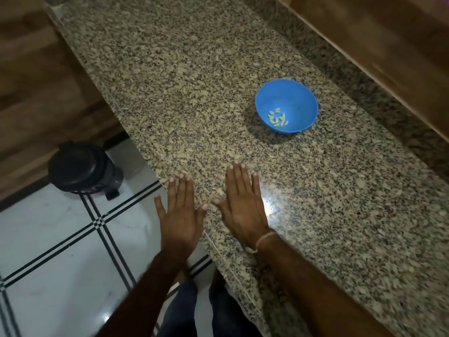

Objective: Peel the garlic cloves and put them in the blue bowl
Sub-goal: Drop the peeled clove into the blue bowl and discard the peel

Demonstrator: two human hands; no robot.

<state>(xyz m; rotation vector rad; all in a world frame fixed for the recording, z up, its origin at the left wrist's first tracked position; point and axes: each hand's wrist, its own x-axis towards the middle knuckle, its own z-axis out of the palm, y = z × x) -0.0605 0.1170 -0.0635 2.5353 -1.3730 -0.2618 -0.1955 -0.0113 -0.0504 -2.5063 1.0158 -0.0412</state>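
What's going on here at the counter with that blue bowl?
A person stands at a granite counter. The left hand and right hand are both flat with straight fingers at its near edge, holding nothing. Pale peeled garlic cloves lie in the blue bowl farther along. No unpeeled garlic shows, so the peeling looks done. A black bin stands on the tiled floor.

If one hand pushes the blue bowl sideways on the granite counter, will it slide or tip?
It probably slides: the blue bowl looks like light plastic holding few garlic cloves, and the granite counter shines. Pushed at the rim, it might tip on its narrow base.
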